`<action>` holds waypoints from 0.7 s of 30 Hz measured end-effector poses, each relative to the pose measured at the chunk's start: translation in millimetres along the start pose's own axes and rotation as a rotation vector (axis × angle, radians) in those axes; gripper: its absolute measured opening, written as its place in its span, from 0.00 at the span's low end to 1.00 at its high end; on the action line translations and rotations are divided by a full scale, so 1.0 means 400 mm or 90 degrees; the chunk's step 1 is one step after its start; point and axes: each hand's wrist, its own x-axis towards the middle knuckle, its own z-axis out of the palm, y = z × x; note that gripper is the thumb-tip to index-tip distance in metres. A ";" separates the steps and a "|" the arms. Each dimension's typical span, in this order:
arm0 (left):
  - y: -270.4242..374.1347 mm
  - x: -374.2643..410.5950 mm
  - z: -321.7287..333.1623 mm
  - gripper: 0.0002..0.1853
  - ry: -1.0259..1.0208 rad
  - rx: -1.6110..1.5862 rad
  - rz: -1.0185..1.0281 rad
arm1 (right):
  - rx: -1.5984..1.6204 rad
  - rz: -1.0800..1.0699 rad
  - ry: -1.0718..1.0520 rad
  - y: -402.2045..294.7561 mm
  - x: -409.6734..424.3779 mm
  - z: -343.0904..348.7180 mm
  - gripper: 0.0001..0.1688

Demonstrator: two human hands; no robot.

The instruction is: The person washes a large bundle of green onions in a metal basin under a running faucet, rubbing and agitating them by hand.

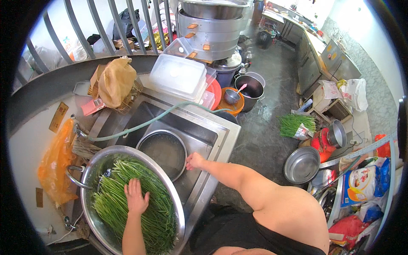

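My left hand lies palm down on a heap of long green chives, thumb spread from the fingers and nothing in its grip. The chives fill a large two-handled steel basin tilted towards me at the sink's left. My right hand is at the right rim of a round metal pan with cloudy water inside. Its fingers are bent and partly hidden, so whether they grip the rim is unclear. That pan sits in the stainless steel sink.
A green hose crosses the sink from the tap. Clear plastic boxes stand behind, near an orange bucket and stacked steamers. On the floor at right are more chives and a metal bowl.
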 end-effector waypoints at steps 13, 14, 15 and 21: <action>-0.049 -0.117 0.087 0.37 -0.237 0.021 -0.176 | -0.291 -0.198 0.162 -0.033 -0.073 -0.025 0.16; -0.064 -0.138 0.074 0.36 -0.251 0.046 -0.189 | -0.435 -0.216 0.196 -0.080 -0.108 0.016 0.18; -0.060 -0.149 0.044 0.36 -0.251 0.041 -0.177 | -0.415 -0.211 0.199 -0.121 -0.141 0.034 0.19; -0.112 -0.276 0.013 0.37 -0.035 -0.014 -0.093 | -0.552 -0.447 0.201 -0.139 -0.253 0.021 0.20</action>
